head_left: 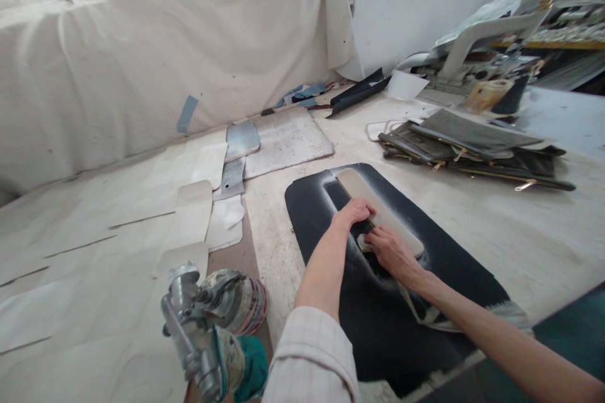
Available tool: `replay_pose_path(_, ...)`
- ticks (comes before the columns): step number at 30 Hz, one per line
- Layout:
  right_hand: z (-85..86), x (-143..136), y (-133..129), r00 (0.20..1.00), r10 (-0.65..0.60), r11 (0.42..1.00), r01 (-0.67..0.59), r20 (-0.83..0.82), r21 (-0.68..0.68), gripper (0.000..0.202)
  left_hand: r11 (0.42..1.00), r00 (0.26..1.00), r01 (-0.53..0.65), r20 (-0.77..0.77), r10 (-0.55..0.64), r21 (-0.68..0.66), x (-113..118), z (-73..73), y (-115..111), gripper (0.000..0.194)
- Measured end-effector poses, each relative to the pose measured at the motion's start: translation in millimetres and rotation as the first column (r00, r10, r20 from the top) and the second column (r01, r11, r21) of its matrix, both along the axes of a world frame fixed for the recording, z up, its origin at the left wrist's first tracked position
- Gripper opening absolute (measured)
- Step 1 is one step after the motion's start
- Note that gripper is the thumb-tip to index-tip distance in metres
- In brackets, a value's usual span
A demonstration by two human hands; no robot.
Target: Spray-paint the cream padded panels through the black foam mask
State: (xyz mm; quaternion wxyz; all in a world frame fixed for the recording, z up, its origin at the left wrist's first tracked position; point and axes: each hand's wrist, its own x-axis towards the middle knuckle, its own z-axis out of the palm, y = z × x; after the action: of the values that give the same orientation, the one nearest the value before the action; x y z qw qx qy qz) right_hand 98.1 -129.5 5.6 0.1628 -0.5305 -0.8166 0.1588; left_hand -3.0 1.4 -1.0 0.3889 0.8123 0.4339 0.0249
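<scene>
A black panel [397, 346] with rounded corners lies flat on the table, with whitish haze around a long slot in it. Along the slot lies a beige rounded strip [378, 208]. My left hand [353, 211] is closed over the slot beside this strip, its fingers bent; what they grip is hidden. Just below it, my right hand [390, 253] pinches whitish material [363, 243] at the slot's edge. A loose pale band [410, 303] trails from under my right wrist toward the lower right.
A metal spray gun [184, 315] stands at front left beside a paint-crusted can [253, 302]. Pale cut sheets [70, 302] cover the left side. Dark zippered pieces [472, 145] are stacked at right, before a sewing machine [486, 44]. A cream sheet [165, 63] hangs behind.
</scene>
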Motion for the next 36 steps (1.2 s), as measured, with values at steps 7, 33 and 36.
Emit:
replay_pose_path(7,-6.6,3.8,4.2,0.993,0.062,0.998,-0.063,0.100,0.010,0.021,1.000,1.000,0.004,0.009,-0.004,0.011,-1.1,2.6,-1.1,0.024)
replay_pose_path(33,-9.9,-9.1,8.8,0.968,0.248,0.968,-0.249,0.033,0.035,0.033,0.999,1.000,0.018,0.022,-0.018,0.028,-2.7,0.4,-1.0,0.025)
replay_pose_path(36,-3.3,0.8,-4.5,0.949,0.314,0.949,-0.315,0.036,0.016,0.035,0.999,0.999,0.019,0.030,-0.020,0.035,-3.1,2.4,-1.5,0.024)
